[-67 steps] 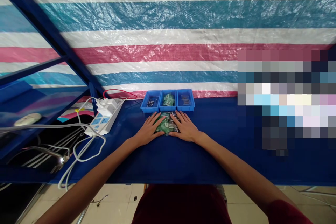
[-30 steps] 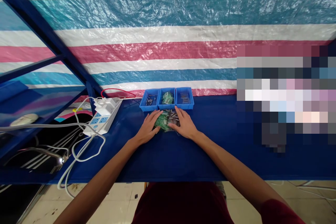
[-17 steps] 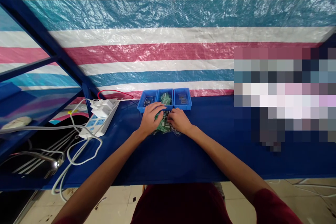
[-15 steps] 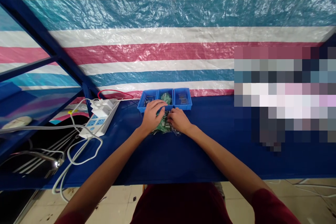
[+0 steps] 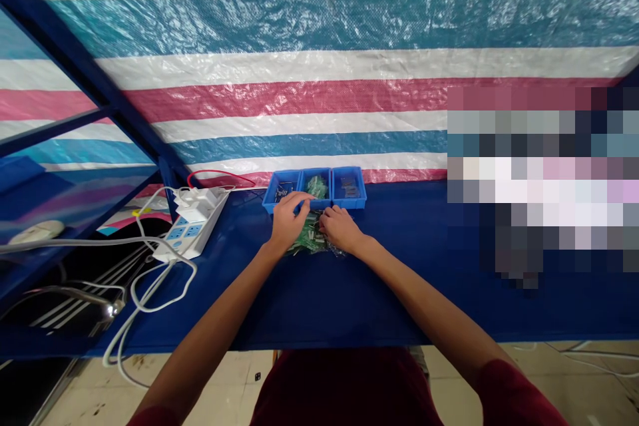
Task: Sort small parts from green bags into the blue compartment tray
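A loose pile of small green and silvery parts [image 5: 310, 238] lies on the blue tabletop between my hands; the pieces are too small to name. My left hand [image 5: 289, 219] is over the pile's left side, thumb apart from its outstretched fingers, and I see nothing held in it. At the pile's right edge, my right hand [image 5: 341, 229] has its fingers bent down and drawn together among the pieces, hiding whatever is at the tips. Just behind stand three blue bins: the left bin [image 5: 267, 202] contains metal pins, the middle bin [image 5: 324, 202] green pieces, the right bin [image 5: 355, 203] small clear or greyish pieces.
A white power strip [image 5: 202, 233] with plugged-in adapters and looping white cables [image 5: 137, 293] occupies the table's left side. A blue metal frame [image 5: 132, 130] rises there. Behind hangs a striped plastic sheet [image 5: 309, 100]. A blurred-out patch [image 5: 539, 193] covers the right.
My left hand's thumb and fingers have come closer together, and more of the pile shows beside it. The right hand stays at the pile. The bins have not moved on the table.
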`<move>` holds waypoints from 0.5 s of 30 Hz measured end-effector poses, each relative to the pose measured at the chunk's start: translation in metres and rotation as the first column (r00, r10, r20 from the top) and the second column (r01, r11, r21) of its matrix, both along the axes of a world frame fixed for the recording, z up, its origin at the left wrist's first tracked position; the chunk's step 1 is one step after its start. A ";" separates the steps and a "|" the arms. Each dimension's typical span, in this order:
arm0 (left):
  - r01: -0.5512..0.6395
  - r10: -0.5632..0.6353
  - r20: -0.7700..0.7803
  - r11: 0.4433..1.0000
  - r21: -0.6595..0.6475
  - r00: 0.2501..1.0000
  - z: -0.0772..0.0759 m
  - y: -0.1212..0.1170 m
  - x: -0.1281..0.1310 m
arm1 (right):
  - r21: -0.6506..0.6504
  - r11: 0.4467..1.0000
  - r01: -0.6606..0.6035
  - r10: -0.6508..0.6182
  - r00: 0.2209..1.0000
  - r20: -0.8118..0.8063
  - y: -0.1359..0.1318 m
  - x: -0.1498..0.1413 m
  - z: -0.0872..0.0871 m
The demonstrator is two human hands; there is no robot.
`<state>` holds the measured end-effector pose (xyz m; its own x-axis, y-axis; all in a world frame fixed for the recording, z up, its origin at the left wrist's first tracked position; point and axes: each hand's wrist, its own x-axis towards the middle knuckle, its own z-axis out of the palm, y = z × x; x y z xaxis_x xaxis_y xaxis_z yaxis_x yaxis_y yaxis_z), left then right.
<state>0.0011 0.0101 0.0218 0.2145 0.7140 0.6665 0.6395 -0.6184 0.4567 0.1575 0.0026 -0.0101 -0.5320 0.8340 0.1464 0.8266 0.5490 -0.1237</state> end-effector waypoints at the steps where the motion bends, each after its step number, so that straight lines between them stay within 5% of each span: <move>1: 0.007 -0.007 0.000 1.000 0.002 1.000 0.000 0.000 0.000 | 0.004 1.000 0.001 -0.001 1.000 0.002 0.000 0.000 -0.001; 8: 0.013 -0.013 0.016 1.000 -0.012 1.000 0.008 0.000 -0.001 | 0.011 0.999 0.041 -0.038 0.979 -0.199 -0.001 -0.001 0.001; 15: -0.031 0.033 0.048 0.998 -0.046 0.998 0.000 0.001 -0.010 | 0.019 0.998 0.052 -0.031 0.811 -0.584 -0.002 0.001 0.006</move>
<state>-0.0085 0.0107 0.0218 0.1595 0.7495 0.6425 0.6351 -0.5761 0.5145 0.1589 0.0006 -0.0037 -0.3029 0.8424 0.4457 0.6266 0.5284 -0.5729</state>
